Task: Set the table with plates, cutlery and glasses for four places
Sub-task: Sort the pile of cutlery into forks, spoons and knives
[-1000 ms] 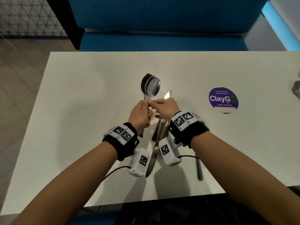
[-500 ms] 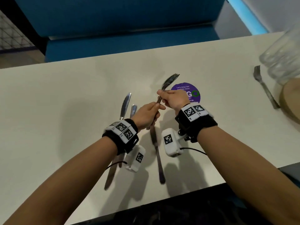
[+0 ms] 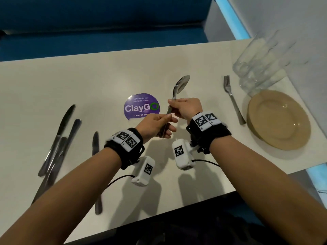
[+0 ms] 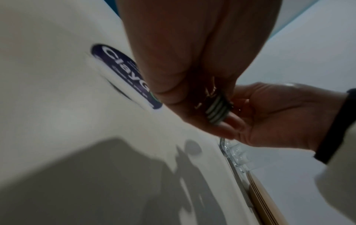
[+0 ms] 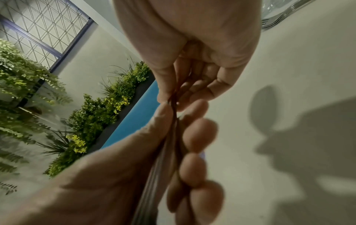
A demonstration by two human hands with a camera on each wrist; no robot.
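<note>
A bundle of steel spoons (image 3: 181,84) is held above the white table (image 3: 70,82), bowls pointing away from me. My left hand (image 3: 167,125) grips the lower ends of the handles. My right hand (image 3: 172,107) pinches the handles just above it. In the left wrist view the stacked handle ends (image 4: 217,112) stick out between my left hand's fingers (image 4: 192,94), with the right hand (image 4: 279,114) behind. The right wrist view shows the spoon handles (image 5: 174,134) running from my right hand (image 5: 192,76) into my left hand (image 5: 154,159).
A fork (image 3: 231,99) lies right of the hands, beside a stack of tan plates (image 3: 279,121). Clear glasses (image 3: 261,64) stand behind the plates. Several knives (image 3: 58,138) lie at the left, and one (image 3: 96,167) by my left forearm. A purple sticker (image 3: 141,106) marks the table's middle.
The view has swung right, bringing the plates and glasses fully into sight. Both hands have carried the cutlery bundle to the right, away from the knives lying on the table.
</note>
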